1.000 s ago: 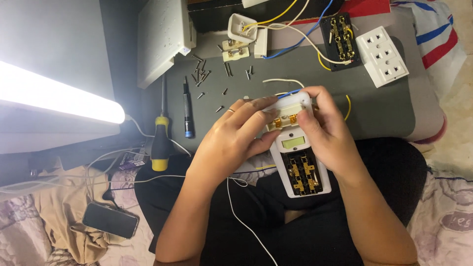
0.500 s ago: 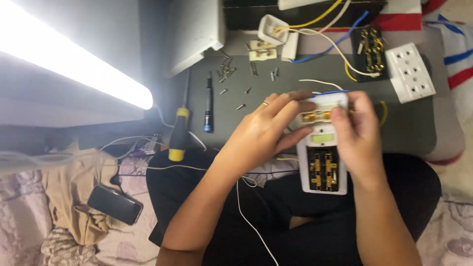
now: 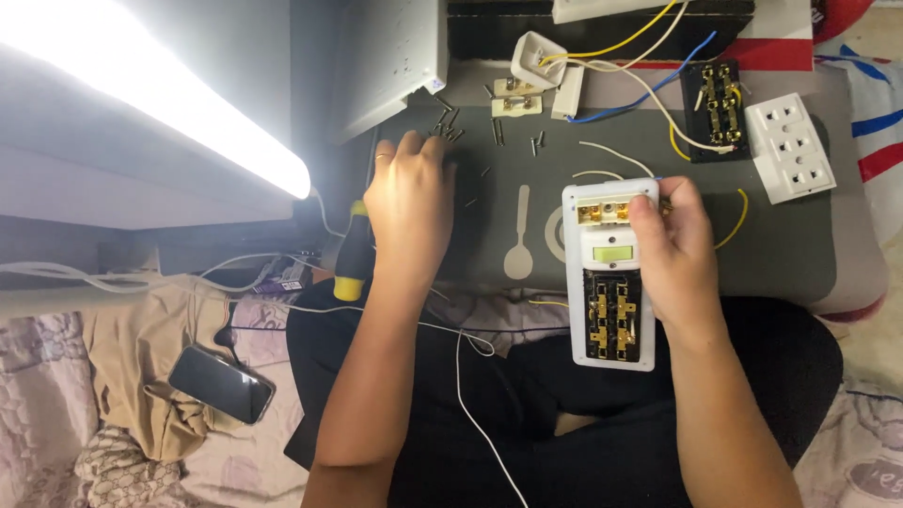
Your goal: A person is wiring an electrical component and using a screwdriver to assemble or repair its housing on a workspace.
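Note:
My right hand [image 3: 675, 246] grips the right side of an opened white power strip [image 3: 609, 273] with brass contacts and a small green window, held over the front edge of a grey lap table [image 3: 790, 254]. My left hand [image 3: 406, 202] lies palm down on the table's left part, fingers spread toward a scatter of small dark screws [image 3: 450, 122]. It covers part of a yellow-handled screwdriver [image 3: 352, 265]. I cannot see anything held in it.
At the table's back lie a white socket faceplate [image 3: 788, 147], a black socket base [image 3: 720, 96] with yellow, blue and white wires, and a white plug part [image 3: 536, 58]. A bright tube lamp [image 3: 160, 103] glows at left. A phone [image 3: 220, 384] rests on bedding.
My left hand has let go of the power strip and moved left across the table toward the screws. The right hand keeps the strip. The view has shifted to the right.

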